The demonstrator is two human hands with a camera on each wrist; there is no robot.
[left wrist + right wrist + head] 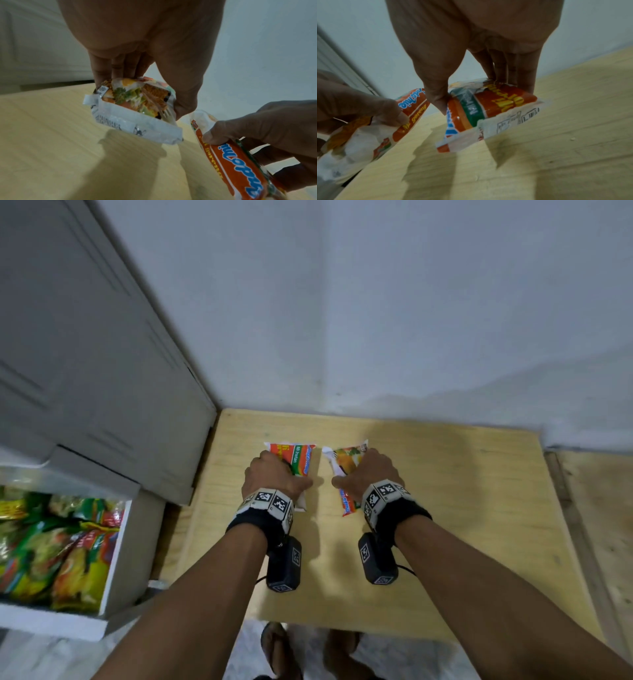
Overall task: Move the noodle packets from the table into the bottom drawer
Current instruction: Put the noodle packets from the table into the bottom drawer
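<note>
Two noodle packets lie side by side on the wooden table point(445, 508). My left hand point(274, 477) grips the left noodle packet point(298, 458) from above, thumb on one long side and fingers on the other. In the left wrist view this packet's point(135, 105) white near end is tilted up off the wood. My right hand point(370, 474) grips the right noodle packet point(344, 463) the same way. In the right wrist view the near end of that packet point(488, 112) is raised too. The open bottom drawer point(114, 559) stands at the lower left, holding several noodle packets point(61, 553).
A grey cabinet point(85, 337) rises over the drawer at the left. A pale wall point(376, 302) runs behind the table. Another wooden surface point(603, 525) adjoins the table's right edge. Feet in sandals point(277, 648) show below the table's near edge.
</note>
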